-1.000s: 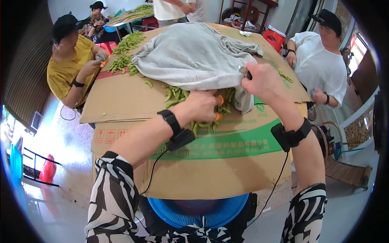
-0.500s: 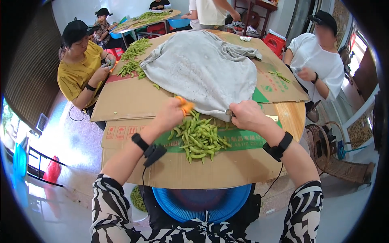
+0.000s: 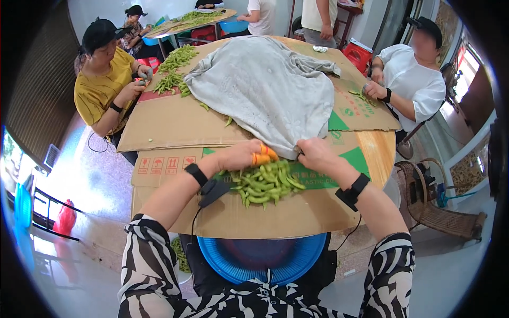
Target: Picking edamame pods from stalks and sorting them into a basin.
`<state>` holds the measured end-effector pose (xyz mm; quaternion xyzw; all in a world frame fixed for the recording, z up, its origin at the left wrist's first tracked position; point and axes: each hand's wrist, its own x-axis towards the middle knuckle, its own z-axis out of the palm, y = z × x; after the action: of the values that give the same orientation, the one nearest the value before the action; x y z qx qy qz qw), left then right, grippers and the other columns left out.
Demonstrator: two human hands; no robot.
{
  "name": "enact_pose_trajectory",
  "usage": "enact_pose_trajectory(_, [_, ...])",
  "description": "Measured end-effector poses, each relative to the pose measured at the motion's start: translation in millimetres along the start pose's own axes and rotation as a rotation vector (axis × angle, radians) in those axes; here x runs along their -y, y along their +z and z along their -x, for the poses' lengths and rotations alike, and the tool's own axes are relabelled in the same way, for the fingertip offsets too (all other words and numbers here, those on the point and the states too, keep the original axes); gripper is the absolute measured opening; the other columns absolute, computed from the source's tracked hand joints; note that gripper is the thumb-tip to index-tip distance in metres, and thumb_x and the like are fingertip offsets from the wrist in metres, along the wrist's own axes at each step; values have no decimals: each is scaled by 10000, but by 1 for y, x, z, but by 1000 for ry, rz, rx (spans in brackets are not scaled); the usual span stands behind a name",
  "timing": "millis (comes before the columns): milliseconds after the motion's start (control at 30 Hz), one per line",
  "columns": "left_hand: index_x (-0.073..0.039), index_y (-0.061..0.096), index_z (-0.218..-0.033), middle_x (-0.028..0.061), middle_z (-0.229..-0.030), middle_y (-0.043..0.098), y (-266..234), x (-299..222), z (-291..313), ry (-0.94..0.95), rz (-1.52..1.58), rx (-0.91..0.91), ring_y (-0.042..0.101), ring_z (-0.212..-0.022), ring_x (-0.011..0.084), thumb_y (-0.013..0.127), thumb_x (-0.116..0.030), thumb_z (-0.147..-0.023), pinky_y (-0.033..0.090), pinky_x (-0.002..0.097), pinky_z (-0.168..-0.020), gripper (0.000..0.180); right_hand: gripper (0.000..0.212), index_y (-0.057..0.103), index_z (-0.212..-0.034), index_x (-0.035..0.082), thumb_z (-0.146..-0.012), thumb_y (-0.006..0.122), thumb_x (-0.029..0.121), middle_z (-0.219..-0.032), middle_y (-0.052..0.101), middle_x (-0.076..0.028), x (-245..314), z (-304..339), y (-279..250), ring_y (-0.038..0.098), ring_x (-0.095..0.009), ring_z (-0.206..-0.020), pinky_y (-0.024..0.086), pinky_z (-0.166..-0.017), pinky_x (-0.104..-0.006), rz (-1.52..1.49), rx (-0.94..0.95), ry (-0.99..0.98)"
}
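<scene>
To the left and beyond the left grip (image 3: 241, 157), loose pods (image 3: 177, 61) are lying on the cardboard (image 3: 180, 132), while that grip, wearing orange finger covers (image 3: 260, 159), is touching the far side of a green pod pile (image 3: 260, 185), though I cannot tell whether its fingers are grasping any. The pile is sitting on the cardboard-covered tabletop (image 3: 379, 153), just nearer the body than the left grip and left of the right grip (image 3: 318, 155), which is clenching the near corner of a grey cloth (image 3: 260, 85) that is spreading beyond both grips.
</scene>
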<state>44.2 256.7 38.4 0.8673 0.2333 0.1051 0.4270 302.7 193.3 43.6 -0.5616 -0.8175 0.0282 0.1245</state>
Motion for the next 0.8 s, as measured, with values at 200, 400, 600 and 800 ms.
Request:
enact_pose_trajectory(200, [-57, 630, -1205, 110, -1104, 636, 11, -11, 27, 97, 131, -290, 600, -1054, 231, 599, -208, -934, 452, 305, -940, 312, 290, 559, -1021, -18, -838, 590, 206, -789, 617, -190, 10, 24, -23, 615, -333, -688, 481, -598, -416, -350, -55, 170])
enact_pose_trajectory(400, [-7, 646, -915, 129, -856, 622, 15, -38, 98, 84, -227, -583, 609, -783, 304, 703, -88, -794, 511, 369, -719, 156, 264, 549, -1058, 46, -942, 543, 283, -746, 549, -52, 79, 134, -41, 516, -84, -592, 414, -417, -236, -1438, -117, 463])
enact_pose_trajectory(600, [-8, 617, -906, 160, -964, 575, 75, -39, 127, 175, -419, -596, 594, -873, 340, 691, -68, -784, 508, 402, -732, 156, 272, 523, -1126, 8, -970, 522, 230, -788, 553, -79, 175, 216, 18, 498, -123, -555, 413, -415, -258, -1888, -175, 741])
enact_pose_trajectory(800, [5, 594, -924, 162, -1018, 554, 79, -43, 122, 15, -364, -576, 538, -965, 359, 732, -92, -756, 474, 409, -815, 238, 290, 500, -1218, 16, -1007, 454, 209, -827, 547, -83, 209, 232, 37, 458, -121, -566, 419, -467, -265, -2157, -30, 724])
